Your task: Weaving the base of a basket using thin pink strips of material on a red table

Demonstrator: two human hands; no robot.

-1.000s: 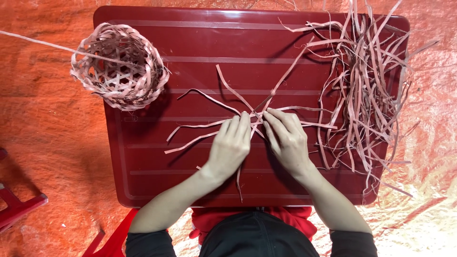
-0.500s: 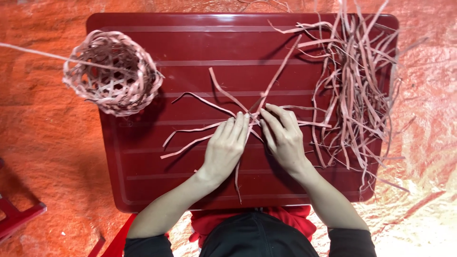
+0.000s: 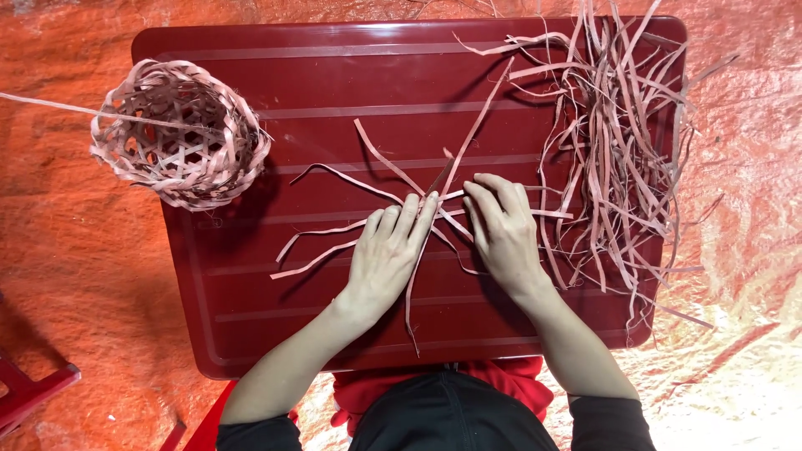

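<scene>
My dark sleeves and red garment (image 3: 510, 392) fill the 6 o'clock edge of the view. Just beyond, my left hand (image 3: 386, 255) lies palm down on the dark red ribbed plastic worktop (image 3: 334, 92), fingers (image 3: 415, 215) straight and close together, pressing flat on a small cluster of crossed pale pink flat weaving strips (image 3: 368, 154). My right hand (image 3: 504, 230) lies just beside it toward 3 o'clock, fingers slightly curled, tips bearing down on the same crossing; neither hand is closed around a strip. The crossed strips sit at the worktop's centre, loose ends fanning toward 9, 12 and 6 o'clock. At 2 o'clock, a loose heap of long pale pink strips (image 3: 622, 142) spills over the worktop's edge. At 10 o'clock, a small round open-weave basket of the same pink strips (image 3: 180, 134) rests on the worktop's corner, one strip trailing toward 9 o'clock. An orange-red sheet (image 3: 67, 250) covers the floor around.
</scene>
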